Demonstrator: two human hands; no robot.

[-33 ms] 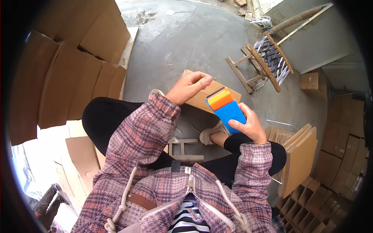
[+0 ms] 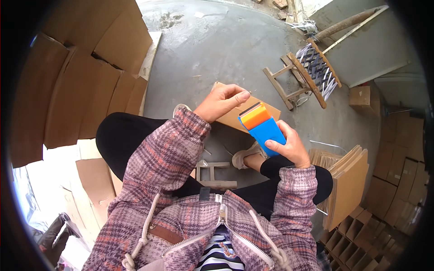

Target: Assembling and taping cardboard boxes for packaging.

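Note:
My right hand [image 2: 291,147] grips a blue rectangular pack [image 2: 267,132] from below, held upright over my knees. An orange and yellow stack [image 2: 254,115] with a dark edge sticks out of the pack's top. My left hand [image 2: 221,103] hovers just left of that top, fingers curled and thumb pressed against the forefinger, with nothing visible in it. A flat brown cardboard piece [image 2: 230,118] lies on the floor right behind both hands. I am seated, in a plaid jacket and dark trousers.
Large flattened cardboard sheets [image 2: 90,77] lean at the left. A wooden stool with a woven seat [image 2: 307,74] lies tipped at the upper right. A cardboard stack [image 2: 350,180] and divider grids [image 2: 357,239] stand at the right. A small wooden frame [image 2: 214,174] sits between my legs.

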